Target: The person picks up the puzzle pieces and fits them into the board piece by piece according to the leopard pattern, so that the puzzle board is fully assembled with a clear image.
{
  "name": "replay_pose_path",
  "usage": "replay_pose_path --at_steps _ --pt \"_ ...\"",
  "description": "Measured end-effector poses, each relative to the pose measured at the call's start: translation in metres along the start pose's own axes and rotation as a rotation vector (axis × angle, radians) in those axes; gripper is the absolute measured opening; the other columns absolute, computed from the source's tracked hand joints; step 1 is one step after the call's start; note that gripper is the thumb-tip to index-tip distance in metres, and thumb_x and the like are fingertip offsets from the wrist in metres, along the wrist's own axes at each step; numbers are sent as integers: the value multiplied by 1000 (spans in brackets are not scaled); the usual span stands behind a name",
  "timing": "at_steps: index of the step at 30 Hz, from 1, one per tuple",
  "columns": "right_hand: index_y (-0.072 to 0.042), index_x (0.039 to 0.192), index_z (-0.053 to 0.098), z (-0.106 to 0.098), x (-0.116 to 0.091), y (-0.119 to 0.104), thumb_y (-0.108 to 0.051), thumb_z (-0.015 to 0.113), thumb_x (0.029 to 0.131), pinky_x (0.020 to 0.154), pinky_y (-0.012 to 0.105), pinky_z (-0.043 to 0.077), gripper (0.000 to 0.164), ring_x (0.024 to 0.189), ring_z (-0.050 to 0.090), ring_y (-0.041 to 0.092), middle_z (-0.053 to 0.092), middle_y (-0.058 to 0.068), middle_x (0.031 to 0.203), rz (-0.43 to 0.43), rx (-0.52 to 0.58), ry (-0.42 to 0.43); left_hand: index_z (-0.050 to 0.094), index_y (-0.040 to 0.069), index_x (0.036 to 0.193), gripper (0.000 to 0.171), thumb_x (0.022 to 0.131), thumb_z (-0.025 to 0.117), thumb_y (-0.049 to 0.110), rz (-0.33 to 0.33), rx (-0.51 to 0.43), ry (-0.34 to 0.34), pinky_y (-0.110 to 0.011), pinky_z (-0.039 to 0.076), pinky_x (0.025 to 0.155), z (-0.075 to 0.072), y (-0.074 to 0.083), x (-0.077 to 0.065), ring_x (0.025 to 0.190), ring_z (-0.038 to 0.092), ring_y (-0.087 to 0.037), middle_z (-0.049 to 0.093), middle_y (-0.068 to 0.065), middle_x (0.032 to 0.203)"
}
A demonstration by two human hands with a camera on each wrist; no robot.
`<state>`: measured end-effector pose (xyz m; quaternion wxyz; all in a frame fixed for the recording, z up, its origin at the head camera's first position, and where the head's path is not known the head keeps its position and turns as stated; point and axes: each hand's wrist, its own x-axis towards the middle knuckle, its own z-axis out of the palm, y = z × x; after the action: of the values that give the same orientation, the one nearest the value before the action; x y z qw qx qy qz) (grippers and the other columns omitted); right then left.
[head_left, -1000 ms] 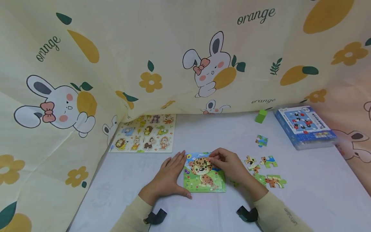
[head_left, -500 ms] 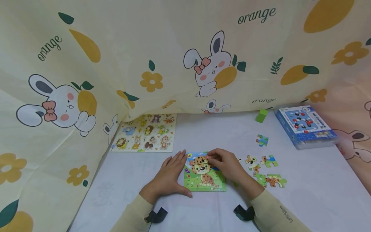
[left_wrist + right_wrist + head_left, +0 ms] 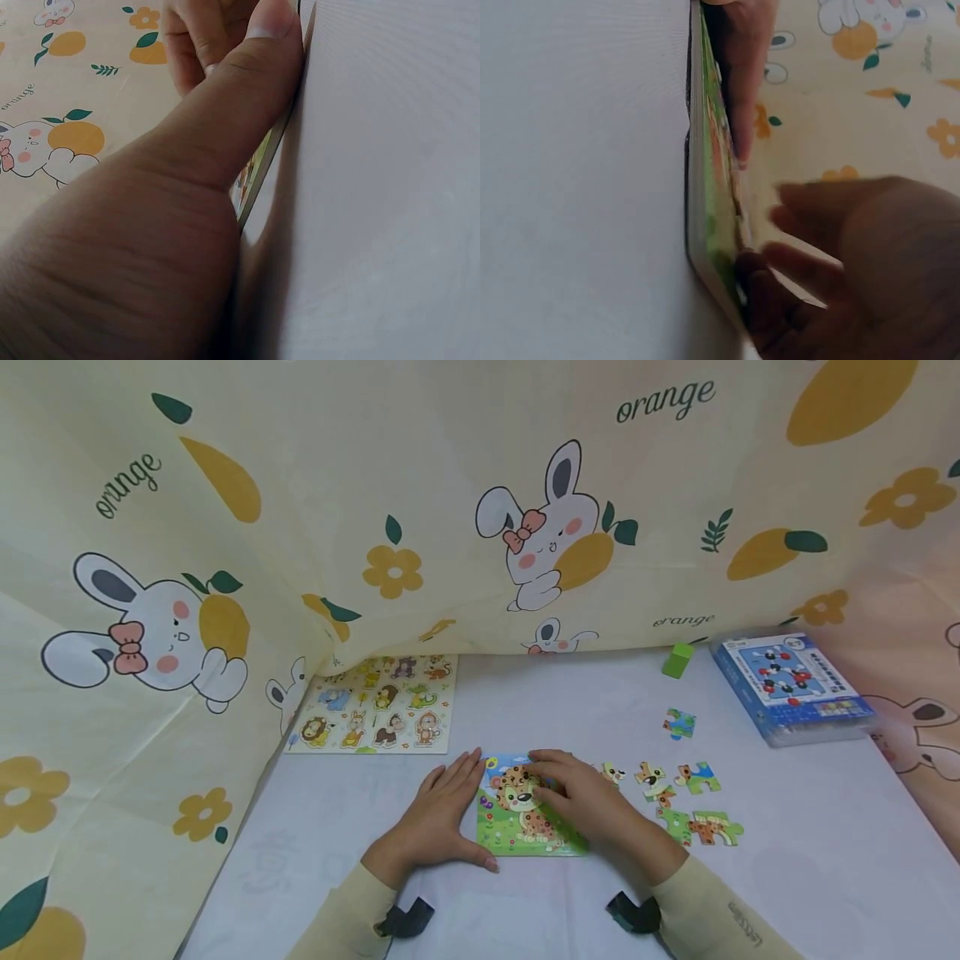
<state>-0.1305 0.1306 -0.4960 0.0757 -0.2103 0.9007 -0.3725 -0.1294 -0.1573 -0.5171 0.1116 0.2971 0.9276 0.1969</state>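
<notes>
I have the leopard jigsaw flat on the table between both hands: left hand, fingers straight, beside its left edge; right hand, fingers and thumb apart over its upper right, no piece visible in them. Risk I see: a sideways brush from the right hand could lift a poorly seated piece or scatter the loose pieces. "orange" reads on the curtain; molecule-model box lettering too small for me.
</notes>
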Motion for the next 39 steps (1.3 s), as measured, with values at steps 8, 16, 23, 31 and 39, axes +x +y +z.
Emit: replay_pose_path --at_steps 8,16,23,31,39 --pt "-4 151 66 2 -8 -19 -29 74 106 115 61 45 52 143 53 45 47 13 167 -37 -310 -142 13 7 175 152 67 83 88 1 4 -1 -52 6 131 -1 1 -1 165 -1 -18 3 -3 182" --pt "-14 161 57 7 -11 -24 -31 77 105 103 67 52 62 133 60 49 46 14 168 -60 -360 -138 14 8 175 151 68 82 89 -1 2 -6 -52 5 131 -1 1 -1 165 -1 -18 2 -2 182" --pt "-9 158 60 4 -12 -25 -33 74 106 106 66 50 58 135 58 51 43 17 169 -58 -374 -161 13 8 175 152 68 82 89 -3 13 -4 -51 4 131 0 1 -1 166 0 -19 1 -1 182" --pt "-11 159 59 3 -11 -23 -35 76 105 107 66 50 61 137 56 51 43 19 169 -71 -376 -142 13 8 175 152 68 82 90 -1 9 0 -52 5 131 0 0 -1 166 -1 -19 1 -1 182" --pt "-13 162 55 5 -11 -21 -38 72 107 105 70 49 62 137 54 52 36 16 173 -75 -416 -168 13 7 175 152 68 81 90 5 14 2 -52 6 131 1 -1 -1 166 -1 -19 1 -2 182"
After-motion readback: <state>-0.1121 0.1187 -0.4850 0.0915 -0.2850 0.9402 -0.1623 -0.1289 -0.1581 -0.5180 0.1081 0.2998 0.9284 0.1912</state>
